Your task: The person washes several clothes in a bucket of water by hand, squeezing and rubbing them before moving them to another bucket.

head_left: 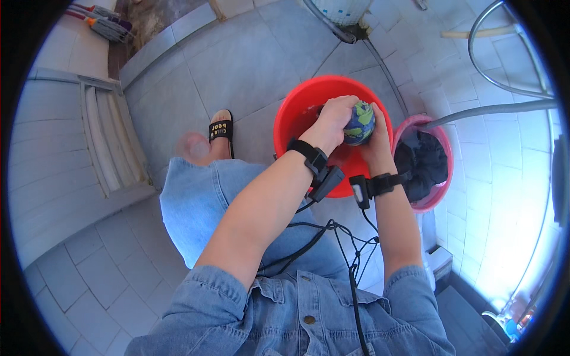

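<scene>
Over a red plastic bucket I hold a rounded blue-and-green patterned bundle. It looks like wadded cloth, but its exact kind is unclear. My left hand closes on its left side, with the fingers partly hidden behind it. On the opposite side, my right hand presses against it with bent fingers. The bucket's inside is largely covered by my hands and the bundle. A black strap with a small device sits on each of my wrists.
Right of the bucket stands a pink basin holding dark cloth. A grey hose runs from the tiled wall to the basin. Black cables hang between my forearms. My sandalled foot rests on the tiles at left, near a white slatted panel.
</scene>
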### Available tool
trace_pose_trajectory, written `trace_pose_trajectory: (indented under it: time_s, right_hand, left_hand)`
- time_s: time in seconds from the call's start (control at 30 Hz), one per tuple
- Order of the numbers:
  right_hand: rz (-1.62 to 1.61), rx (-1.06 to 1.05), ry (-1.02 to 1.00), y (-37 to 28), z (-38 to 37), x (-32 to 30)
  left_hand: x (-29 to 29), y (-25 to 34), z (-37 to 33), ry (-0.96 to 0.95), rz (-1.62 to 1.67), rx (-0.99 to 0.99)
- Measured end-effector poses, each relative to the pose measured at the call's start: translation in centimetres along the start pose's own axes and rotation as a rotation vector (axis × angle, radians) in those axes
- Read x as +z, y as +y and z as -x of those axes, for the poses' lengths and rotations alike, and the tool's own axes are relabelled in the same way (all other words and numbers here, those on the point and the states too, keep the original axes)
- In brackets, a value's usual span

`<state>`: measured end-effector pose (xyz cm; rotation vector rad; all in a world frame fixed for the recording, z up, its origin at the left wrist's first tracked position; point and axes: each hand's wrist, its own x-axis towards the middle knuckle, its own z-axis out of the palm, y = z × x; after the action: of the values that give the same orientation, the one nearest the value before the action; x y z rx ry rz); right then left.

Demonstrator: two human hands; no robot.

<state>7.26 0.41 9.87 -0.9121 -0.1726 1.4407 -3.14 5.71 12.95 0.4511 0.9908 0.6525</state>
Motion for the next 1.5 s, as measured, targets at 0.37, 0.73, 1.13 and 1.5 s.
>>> trace_pose_trajectory:
  time_s: [0.37,0.73,1.13,1.5]
  right_hand:
    - [0.301,-0.288,-0.084,-0.5,1.9,2.1]
    - [-0.1,0.351,-0.074,-0.6,-0.6,0.3]
    - [0.79,0.227,0.034,-0.2,0.0,-2.8]
    - [0.95,0.044,-0.391,0.6,-2.1,-4.9]
  left_hand:
    - [-1.2,-0.2,-1.0,-0.085,0.449,-0.262]
    - [0.5,-0.7,0.6,0.185,-0.801,0.727]
    - [-1.8,-0.1,1.0,0.045,-1.08,0.545]
    - [1.0,5.9,6.5,-0.696,-0.847,0.772]
